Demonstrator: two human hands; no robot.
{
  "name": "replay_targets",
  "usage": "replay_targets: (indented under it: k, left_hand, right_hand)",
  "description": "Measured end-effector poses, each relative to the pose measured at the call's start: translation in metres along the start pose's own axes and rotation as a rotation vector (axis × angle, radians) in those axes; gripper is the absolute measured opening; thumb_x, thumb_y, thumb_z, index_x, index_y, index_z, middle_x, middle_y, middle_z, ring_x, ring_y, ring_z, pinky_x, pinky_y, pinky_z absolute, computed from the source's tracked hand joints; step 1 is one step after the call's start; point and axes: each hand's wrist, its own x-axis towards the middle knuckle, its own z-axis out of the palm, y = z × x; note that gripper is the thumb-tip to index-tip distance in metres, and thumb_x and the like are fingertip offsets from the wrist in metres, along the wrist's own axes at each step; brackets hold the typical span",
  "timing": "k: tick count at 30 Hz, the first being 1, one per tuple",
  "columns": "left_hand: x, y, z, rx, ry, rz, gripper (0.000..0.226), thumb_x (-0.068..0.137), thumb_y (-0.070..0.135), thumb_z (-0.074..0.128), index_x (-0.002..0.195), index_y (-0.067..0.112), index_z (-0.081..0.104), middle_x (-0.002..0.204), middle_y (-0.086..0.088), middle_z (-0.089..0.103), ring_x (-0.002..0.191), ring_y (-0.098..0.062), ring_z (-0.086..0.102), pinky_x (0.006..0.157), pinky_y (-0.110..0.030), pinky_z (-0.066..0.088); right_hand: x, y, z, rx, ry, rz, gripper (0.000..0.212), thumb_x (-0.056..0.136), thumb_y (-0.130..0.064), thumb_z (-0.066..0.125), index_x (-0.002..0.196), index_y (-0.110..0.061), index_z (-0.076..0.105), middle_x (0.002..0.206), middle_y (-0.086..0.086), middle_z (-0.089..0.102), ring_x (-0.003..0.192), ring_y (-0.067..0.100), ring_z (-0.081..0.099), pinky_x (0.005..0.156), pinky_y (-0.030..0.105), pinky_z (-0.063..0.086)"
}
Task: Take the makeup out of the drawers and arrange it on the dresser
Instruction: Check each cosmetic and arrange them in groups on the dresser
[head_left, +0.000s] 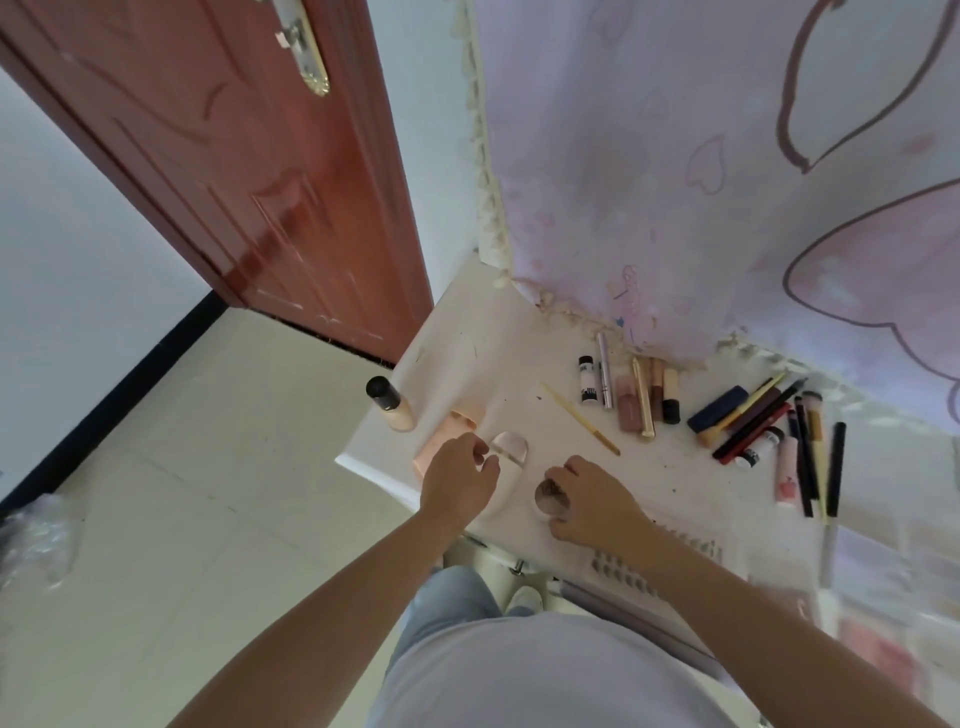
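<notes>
- Left hand: fingers curled against a pale pink bottle lying on the surface
- Right hand: closed around what appears to be a small round jar
- Tubes and pencils lie in rows beyond

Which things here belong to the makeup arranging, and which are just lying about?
Part of the job:
pale pink oval bottle at the left hand
small round jar under the right hand
black-capped foundation bottle
white dresser top

Just lying about:
red-brown wooden door
crumpled clear plastic
</notes>
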Motion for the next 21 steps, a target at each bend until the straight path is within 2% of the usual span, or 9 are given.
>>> replay_targets:
  k: [2, 5, 7, 8, 10, 12, 13, 18, 21]
  left_hand:
    - [0.001, -0.002, -0.001, -0.002, -0.004, -0.004, 0.021, 0.09, 0.021, 0.049, 0.105, 0.009, 0.057, 0.103, -0.004, 0.061, 0.086, -0.011, 0.047, 0.074, -0.019, 0.034]
    - [0.004, -0.001, -0.002, -0.023, -0.015, -0.002, 0.02, 0.09, 0.019, 0.049, 0.105, 0.008, 0.058, 0.104, -0.005, 0.062, 0.085, -0.011, 0.048, 0.074, -0.018, 0.036]
    - [0.005, 0.004, -0.002, -0.054, -0.037, 0.028, 0.018, 0.092, 0.019, 0.047, 0.102, 0.009, 0.059, 0.103, -0.007, 0.063, 0.084, -0.015, 0.054, 0.074, -0.02, 0.041]
    - [0.006, 0.009, -0.002, -0.071, -0.048, 0.059, 0.018, 0.093, 0.02, 0.046, 0.101, 0.01, 0.058, 0.103, -0.007, 0.063, 0.085, -0.018, 0.057, 0.076, -0.023, 0.045]
    - [0.007, 0.023, -0.003, -0.094, -0.032, 0.167, 0.022, 0.095, 0.023, 0.042, 0.106, 0.013, 0.057, 0.104, -0.005, 0.062, 0.086, -0.017, 0.057, 0.078, -0.023, 0.045]
    - [0.008, 0.041, -0.006, -0.082, 0.062, 0.325, 0.028, 0.096, 0.024, 0.037, 0.114, 0.012, 0.055, 0.108, -0.004, 0.059, 0.09, -0.013, 0.053, 0.076, -0.013, 0.035]
    - [0.008, 0.051, -0.007, -0.072, 0.111, 0.404, 0.031, 0.097, 0.025, 0.035, 0.115, 0.01, 0.055, 0.108, -0.005, 0.058, 0.092, -0.014, 0.053, 0.073, -0.011, 0.033]
    - [0.007, 0.089, -0.011, -0.13, 0.202, 0.572, 0.059, 0.084, 0.045, 0.018, 0.109, 0.006, 0.054, 0.099, 0.001, 0.049, 0.082, -0.01, 0.048, 0.067, -0.014, 0.033]
    - [0.009, 0.101, -0.018, -0.162, 0.239, 0.658, 0.055, 0.086, 0.04, 0.022, 0.115, 0.004, 0.052, 0.102, -0.004, 0.052, 0.08, -0.009, 0.046, 0.065, -0.01, 0.031]
  right_hand:
    - [0.001, 0.002, -0.006, 0.125, 0.019, 0.084, 0.051, 0.074, -0.036, 0.061, 0.117, -0.012, 0.047, 0.113, 0.004, 0.047, 0.103, 0.021, 0.051, 0.078, 0.026, 0.038]
    - [0.006, 0.008, -0.015, 0.126, -0.044, 0.103, 0.051, 0.078, -0.04, 0.057, 0.123, -0.018, 0.046, 0.114, 0.002, 0.048, 0.106, 0.019, 0.05, 0.079, 0.024, 0.035]
    - [0.009, 0.009, -0.026, 0.214, 0.003, 0.128, 0.039, 0.081, -0.038, 0.056, 0.115, -0.017, 0.055, 0.099, 0.0, 0.052, 0.093, 0.016, 0.051, 0.075, 0.022, 0.035]
    - [0.011, 0.007, -0.032, 0.38, 0.055, 0.178, 0.033, 0.084, -0.034, 0.056, 0.109, -0.013, 0.058, 0.088, 0.0, 0.053, 0.082, 0.014, 0.051, 0.07, 0.022, 0.036]
    - [0.013, 0.002, -0.048, 0.955, 0.11, 0.326, 0.026, 0.088, -0.024, 0.053, 0.104, -0.004, 0.059, 0.071, 0.002, 0.053, 0.059, 0.014, 0.051, 0.053, 0.023, 0.037]
    - [0.011, -0.004, -0.064, 1.445, 0.125, 0.348, 0.021, 0.091, -0.019, 0.046, 0.096, -0.001, 0.056, 0.069, 0.008, 0.052, 0.046, 0.014, 0.053, 0.041, 0.021, 0.035]
    - [0.01, -0.007, -0.07, 1.569, 0.124, 0.314, 0.02, 0.091, -0.019, 0.043, 0.092, -0.003, 0.056, 0.07, 0.009, 0.052, 0.044, 0.014, 0.054, 0.038, 0.02, 0.036]
    - [0.001, -0.02, -0.098, 1.712, 0.113, 0.086, 0.026, 0.09, -0.025, 0.039, 0.081, -0.012, 0.059, 0.061, 0.002, 0.058, 0.046, 0.011, 0.052, 0.041, 0.019, 0.038]
    - [-0.002, -0.021, -0.111, 1.662, 0.14, 0.04, 0.028, 0.091, -0.024, 0.037, 0.079, -0.01, 0.058, 0.059, 0.002, 0.056, 0.045, 0.011, 0.051, 0.041, 0.02, 0.038]
